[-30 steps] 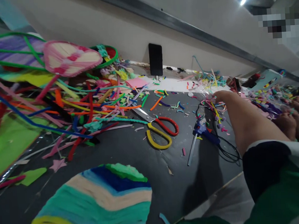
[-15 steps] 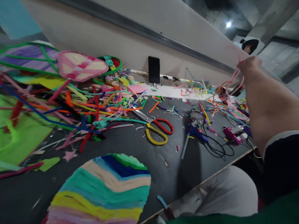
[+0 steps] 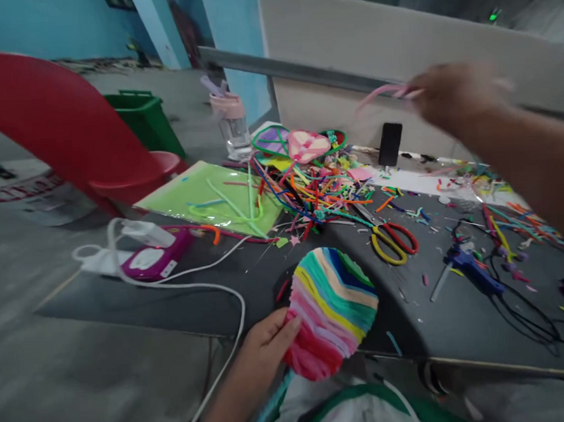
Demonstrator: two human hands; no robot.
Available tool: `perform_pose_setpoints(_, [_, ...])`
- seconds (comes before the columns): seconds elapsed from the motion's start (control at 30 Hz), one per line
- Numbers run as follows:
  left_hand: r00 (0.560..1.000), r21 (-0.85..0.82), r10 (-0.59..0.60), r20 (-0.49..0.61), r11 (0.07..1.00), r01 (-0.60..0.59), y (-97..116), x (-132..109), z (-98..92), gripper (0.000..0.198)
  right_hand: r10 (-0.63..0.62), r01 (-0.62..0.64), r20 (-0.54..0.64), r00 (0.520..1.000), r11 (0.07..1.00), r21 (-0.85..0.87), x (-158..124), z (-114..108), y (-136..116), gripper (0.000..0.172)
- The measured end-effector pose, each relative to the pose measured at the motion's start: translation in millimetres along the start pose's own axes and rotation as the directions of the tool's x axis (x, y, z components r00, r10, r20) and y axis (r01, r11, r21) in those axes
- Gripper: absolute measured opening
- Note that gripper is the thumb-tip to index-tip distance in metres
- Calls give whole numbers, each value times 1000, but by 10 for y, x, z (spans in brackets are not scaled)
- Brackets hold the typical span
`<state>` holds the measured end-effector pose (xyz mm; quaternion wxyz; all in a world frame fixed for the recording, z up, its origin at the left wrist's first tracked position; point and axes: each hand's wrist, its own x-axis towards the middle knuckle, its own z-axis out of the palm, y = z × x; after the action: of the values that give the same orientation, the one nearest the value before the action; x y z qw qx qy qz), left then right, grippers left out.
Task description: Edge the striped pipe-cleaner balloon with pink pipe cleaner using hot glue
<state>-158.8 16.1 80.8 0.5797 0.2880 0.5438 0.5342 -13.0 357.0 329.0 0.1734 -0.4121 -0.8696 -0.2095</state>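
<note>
My left hand (image 3: 271,339) is closed on the lower left edge of a rounded, striped pipe-cleaner piece (image 3: 338,306), with bands from red and pink through yellow and teal to dark blue. Blurred by motion, my right hand (image 3: 461,95) is raised in front of the pale panel. Thin pink pipe cleaners (image 3: 384,92) stick out from its fingers. On the table between the hands lie scissors (image 3: 393,242) with red and yellow handles. A blue glue gun (image 3: 474,269) with its black cord rests farther right.
Loose pipe cleaners (image 3: 319,189) are heaped at the back, beside finished pieces (image 3: 309,145) and a green sheet (image 3: 205,196). A phone (image 3: 391,144) leans on the panel. A bottle (image 3: 235,128), a magenta power strip (image 3: 158,253), white cables and a red chair (image 3: 56,110) are at left.
The view has swung left, bringing the chair, bottle and my left hand into sight. My right hand, stretched far right before, is now over the table's back with the pink strands.
</note>
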Motion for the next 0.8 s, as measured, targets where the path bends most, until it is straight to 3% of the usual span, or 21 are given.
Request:
perform_pose_setpoints(0.07, [1000,7,22,-12,1000,-22,-12,-6,11,32,-232,231,61,971,972,33,14,211,-545,31])
perform_pose_setpoints(0.13, [999,-1,35,-12,999,-35,-37,-8,2,32,-419,408,139,897,907,103,-12,432,-1028,27])
perform_pose_setpoints(0.2, [1000,-21,27,-2,999,-27,-60,-6,-10,31,-531,502,179,828,845,185,-36,608,-1397,41])
perform_pose_setpoints(0.27, [1000,-45,14,5,999,-14,-75,-1,-18,29,-579,518,179,795,803,294,-29,712,-1636,62])
perform_pose_setpoints(0.3, [1000,-58,11,7,998,-11,-79,2,-20,29,-568,461,148,810,772,437,-15,737,-1711,69])
perform_pose_setpoints(0.37, [1000,-85,5,9,996,-4,-81,9,-18,28,-503,310,63,862,622,719,19,737,-1782,70])
perform_pose_setpoints(0.47, [1000,-128,-6,0,992,6,-69,9,-6,29,-374,156,-11,927,361,919,22,634,-1710,60])
perform_pose_setpoints(0.57, [1000,-175,-2,8,985,4,-33,-6,22,29,-247,127,-69,967,228,965,-36,462,-1428,48])
perform_pose_setpoints(0.67, [1000,-231,1,26,973,5,9,-22,58,27,-2,101,-102,995,143,985,-94,298,-998,35])
perform_pose_setpoints(0.7, [1000,-244,-1,24,970,7,19,-25,68,26,111,85,-97,989,107,991,-120,258,-849,36])
perform_pose_setpoints(0.77, [1000,-254,-1,6,967,3,31,-31,80,26,365,68,-39,930,-67,995,-214,222,-586,38])
perform_pose_setpoints(0.8, [1000,-259,4,-7,966,-5,34,-35,83,26,409,84,-38,912,-95,992,-296,233,-485,42])
